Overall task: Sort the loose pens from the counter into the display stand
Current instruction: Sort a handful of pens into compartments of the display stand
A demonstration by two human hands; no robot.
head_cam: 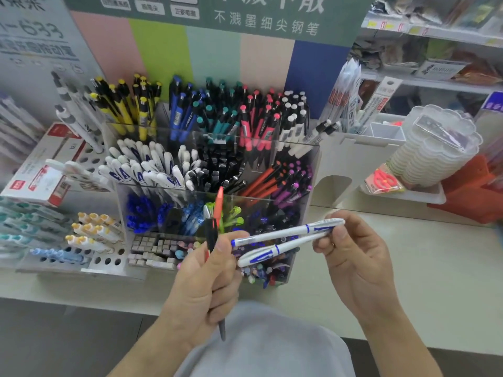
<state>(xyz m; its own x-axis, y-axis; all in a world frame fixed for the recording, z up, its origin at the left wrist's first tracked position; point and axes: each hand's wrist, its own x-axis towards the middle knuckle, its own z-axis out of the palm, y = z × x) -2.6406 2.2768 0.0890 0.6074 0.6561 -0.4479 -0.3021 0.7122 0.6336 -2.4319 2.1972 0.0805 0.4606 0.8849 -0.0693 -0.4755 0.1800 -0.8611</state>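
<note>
At lower centre of the frame, the left hand (202,278) has its fingers clamped round an upright bundle: a black pen (212,235) and an orange-red pen (218,205) whose tip rises in front of the clear acrylic display stand (299,170). To the right, the right hand (356,257) pinches two white pens with blue bands (283,242) by one end, between thumb and fingers; they lie nearly level, their free ends reaching the left hand's fingertips. The stand sits on the pale surface (408,268) in mid-frame, its compartments packed with pens sorted by colour. A stack of clear scalloped trays (435,148) stands at the right.
</note>
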